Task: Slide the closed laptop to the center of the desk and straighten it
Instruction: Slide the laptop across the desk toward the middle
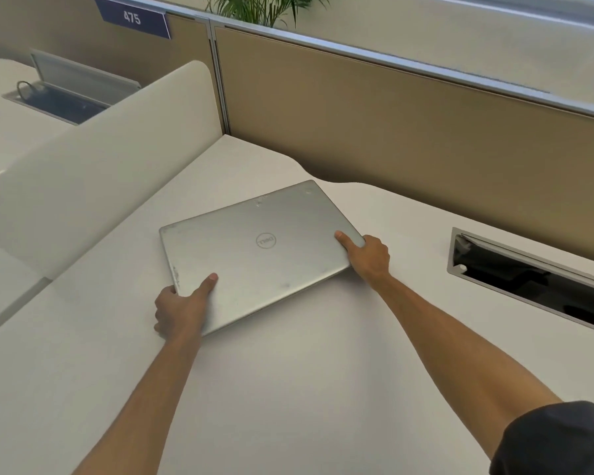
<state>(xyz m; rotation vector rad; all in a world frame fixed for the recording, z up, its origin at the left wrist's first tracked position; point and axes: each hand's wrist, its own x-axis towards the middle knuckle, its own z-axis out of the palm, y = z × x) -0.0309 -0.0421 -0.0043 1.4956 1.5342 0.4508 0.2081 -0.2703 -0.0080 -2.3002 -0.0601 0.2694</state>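
On the white surface [288,389] near the partition, both hands, left hand [179,308] and right hand [369,257], clamp the skewed, closed Dell laptop [258,255] by opposite corners; steady, even pressure should slide it flat and square it.

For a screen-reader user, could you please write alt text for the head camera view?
Two bare hands grip a closed silver laptop lying askew on a white desk: the left hand at its near-left corner, the right hand at its right corner. A cable slot lies to the right, tan partitions behind.
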